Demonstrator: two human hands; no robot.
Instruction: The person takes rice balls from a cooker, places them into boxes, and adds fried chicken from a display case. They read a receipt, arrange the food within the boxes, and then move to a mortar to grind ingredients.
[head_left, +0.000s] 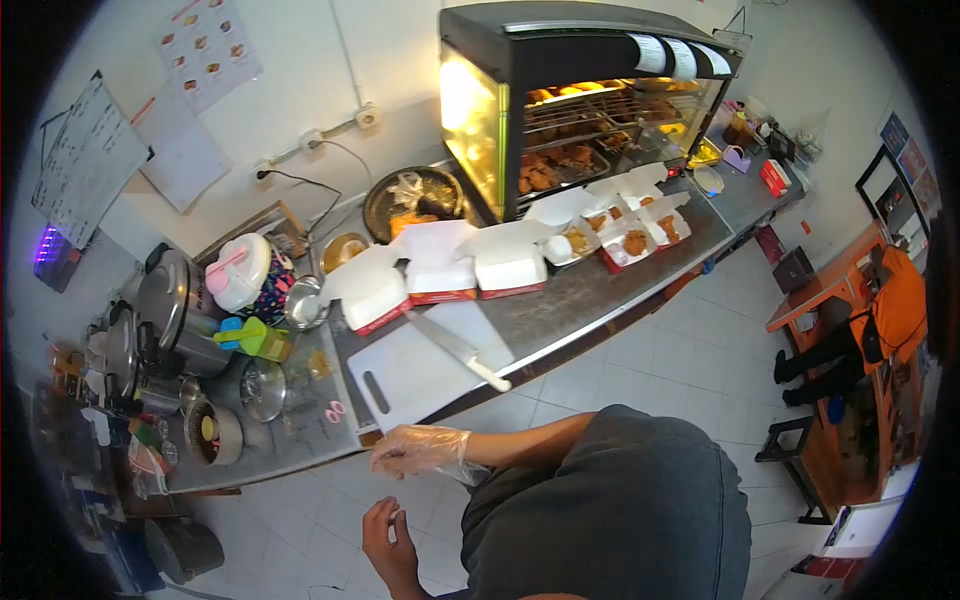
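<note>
Nearest the camera, the bare hand (388, 545) is hanging low over the floor tiles, fingers loosely curled and gripping nothing; by the way its forearm runs I am judging it the left one. Just above it, the right hand (420, 452) is wearing a clear plastic glove, probably for handling food, and is hovering by the counter edge (300, 455), fingers half open and relaxed, also holding nothing.

Closest to that hand, a white cutting board (420, 365) is lying flat on the counter, its handle slot turned toward the person. A knife (455, 350) is resting across the board, its long axis running diagonally: the pale handle is pointing down and right toward the counter's front edge, within easy reach, while the blade tip is pointing up and left toward the closed white takeaway boxes (440, 275).

Farther along, open boxes (630, 240) are showing fried pieces, lined up before the lit warming cabinet (570, 100), seemingly for filling. Left, pots (175, 310) are crowding the counter's end.
</note>
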